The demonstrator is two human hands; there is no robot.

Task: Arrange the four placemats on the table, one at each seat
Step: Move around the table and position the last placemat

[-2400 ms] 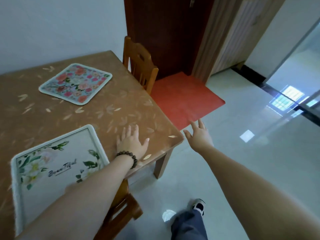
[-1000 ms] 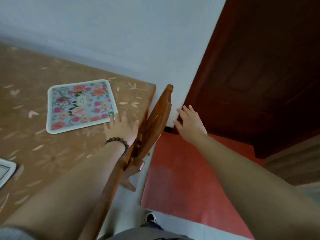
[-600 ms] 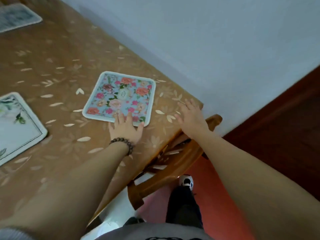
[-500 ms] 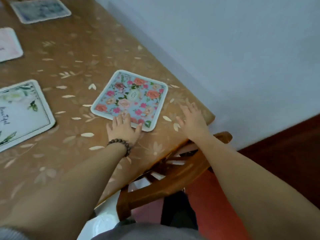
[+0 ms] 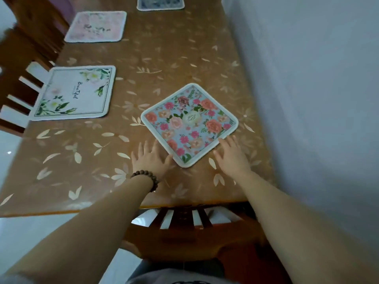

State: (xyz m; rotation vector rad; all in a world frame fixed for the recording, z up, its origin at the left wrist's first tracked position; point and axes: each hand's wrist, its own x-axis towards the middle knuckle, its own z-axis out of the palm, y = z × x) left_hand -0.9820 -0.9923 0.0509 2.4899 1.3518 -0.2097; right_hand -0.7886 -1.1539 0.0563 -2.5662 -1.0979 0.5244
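A blue placemat with pink and orange flowers (image 5: pixel 189 124) lies turned like a diamond on the brown table (image 5: pixel 82 160). My left hand (image 5: pixel 150 158) rests flat with fingers spread at its lower left edge. My right hand (image 5: pixel 231 158) lies flat with spread fingers at its lower right edge. A white placemat with green leaves (image 5: pixel 73 94) lies at the left side. A pale pink placemat (image 5: pixel 96 26) lies further back on the left. A grey-blue placemat (image 5: pixel 161 3) sits at the far end, partly cut off by the frame.
A wooden chair (image 5: pixel 190 232) stands tucked under the near edge, right in front of me. More wooden chairs (image 5: pixel 22 78) stand along the left side. A pale wall (image 5: pixel 307 99) runs along the table's right edge.
I have walked round the corner to the table's end, behind the chair. Both hands now lie at the floral placemat's near edges, and the mat sits turned more diagonally.
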